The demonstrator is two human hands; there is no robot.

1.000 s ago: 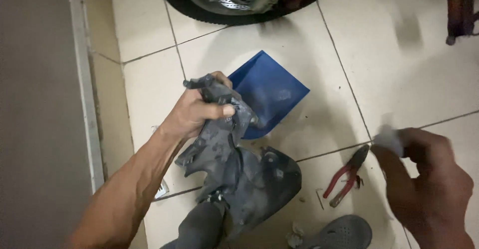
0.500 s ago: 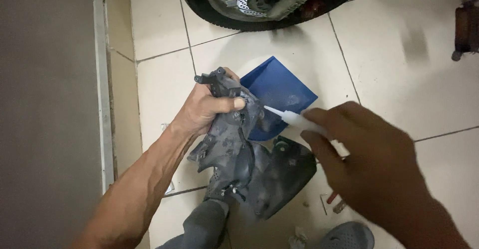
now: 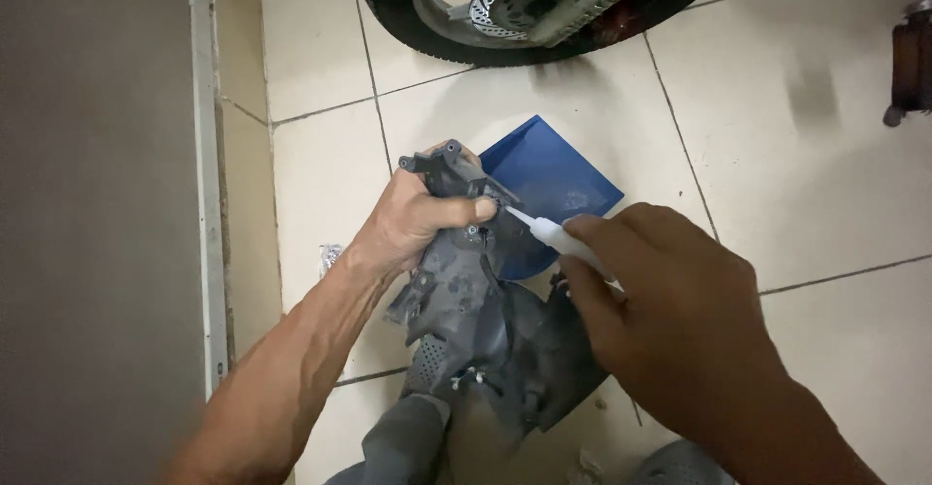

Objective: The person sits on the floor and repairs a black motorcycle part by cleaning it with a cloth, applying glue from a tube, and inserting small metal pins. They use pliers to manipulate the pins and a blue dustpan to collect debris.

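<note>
My left hand (image 3: 413,221) grips the upper end of a dusty grey plastic motorcycle fender part (image 3: 485,325), which stands upright on the tiled floor. My right hand (image 3: 670,301) holds a small white tube (image 3: 553,235) with a thin nozzle. The nozzle tip touches the grey part just beside my left thumb. A blue plastic panel (image 3: 558,179) lies flat on the floor behind the grey part, partly hidden by it.
A motorcycle wheel (image 3: 524,9) with a brake disc stands at the top of the view. A grey wall with a pale metal strip (image 3: 206,184) runs down the left. A dark object (image 3: 911,63) sits at the right edge. Grey footwear shows at the bottom.
My right hand has come in from the lower right with the white tube, up to the grey part. The pliers on the floor are now hidden. The view has shifted closer.
</note>
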